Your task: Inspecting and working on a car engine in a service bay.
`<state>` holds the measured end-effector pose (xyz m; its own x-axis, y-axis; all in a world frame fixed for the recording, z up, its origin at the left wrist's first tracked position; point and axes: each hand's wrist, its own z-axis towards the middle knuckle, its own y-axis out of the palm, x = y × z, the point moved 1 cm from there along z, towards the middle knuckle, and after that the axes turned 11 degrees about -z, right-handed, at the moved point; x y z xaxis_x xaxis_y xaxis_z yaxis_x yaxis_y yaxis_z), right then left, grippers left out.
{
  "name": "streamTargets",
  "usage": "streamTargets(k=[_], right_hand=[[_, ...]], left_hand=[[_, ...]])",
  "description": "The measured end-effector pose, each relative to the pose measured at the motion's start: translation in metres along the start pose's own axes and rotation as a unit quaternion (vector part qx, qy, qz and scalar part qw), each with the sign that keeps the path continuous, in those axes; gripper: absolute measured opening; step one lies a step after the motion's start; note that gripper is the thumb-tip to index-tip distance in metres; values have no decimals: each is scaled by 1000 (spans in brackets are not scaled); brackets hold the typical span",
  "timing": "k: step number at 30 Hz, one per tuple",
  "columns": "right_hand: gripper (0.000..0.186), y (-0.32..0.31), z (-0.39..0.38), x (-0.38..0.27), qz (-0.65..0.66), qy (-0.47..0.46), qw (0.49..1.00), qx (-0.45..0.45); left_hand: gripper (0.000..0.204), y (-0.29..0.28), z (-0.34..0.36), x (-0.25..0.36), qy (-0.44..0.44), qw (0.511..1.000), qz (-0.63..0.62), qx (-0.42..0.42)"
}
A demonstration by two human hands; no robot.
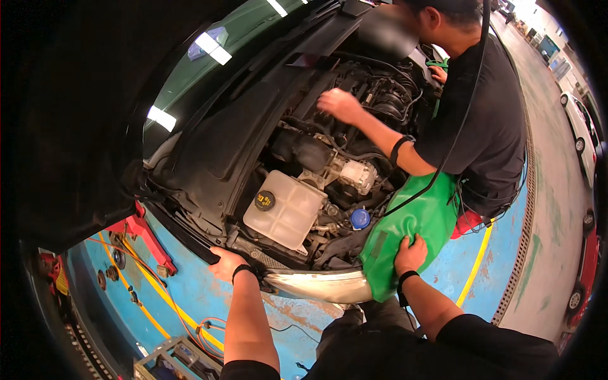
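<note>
1. The car's black edge (187, 239) is touched by the left hand (229, 265), just beside the lamp (324, 287). The fingers are bent; whether the edge is gripped cannot be told.
2. The green cover (415, 218) is touched by the right hand (411, 253), near its low end. The thumb and fingers are held a little apart; whether any cloth is pinched cannot be told.
3. The green cover is draped over the car's front, at the lamp's right end. Its top is crossed by a black cord (457, 136).
4. A wide space is left between the two hands, with the lamp's curved rim running across it.
5. Just past the lamp, the room is filled by the pale tank (285, 212), with its black cap (265, 201), and by the blue cap (360, 218).
6. Room on the far right side is taken up by another person (484, 120). One of that person's hands (341, 105) is held over the engine (373, 95), well apart from both own hands.
7. On the left, the blue floor (288, 311) is crossed by yellow lines and an orange hose (183, 316).
</note>
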<state>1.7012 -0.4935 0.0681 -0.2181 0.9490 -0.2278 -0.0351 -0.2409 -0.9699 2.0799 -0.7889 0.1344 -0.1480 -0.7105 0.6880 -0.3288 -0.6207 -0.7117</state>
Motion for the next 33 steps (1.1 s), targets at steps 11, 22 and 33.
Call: streamTargets(k=[11,22,33], right_hand=[[49,-1,0,-1,5,-2,1000,-2],[49,-3,0,-1,1,12,1000,-11],[49,-4,-1,-2,7,8,1000,-10]], left_hand=[[90,-2,-2,1,9,1000,-22,1],[89,1,2,-4,16,1000,12,-9],[90,0,1,-1,14,1000,-14,14]])
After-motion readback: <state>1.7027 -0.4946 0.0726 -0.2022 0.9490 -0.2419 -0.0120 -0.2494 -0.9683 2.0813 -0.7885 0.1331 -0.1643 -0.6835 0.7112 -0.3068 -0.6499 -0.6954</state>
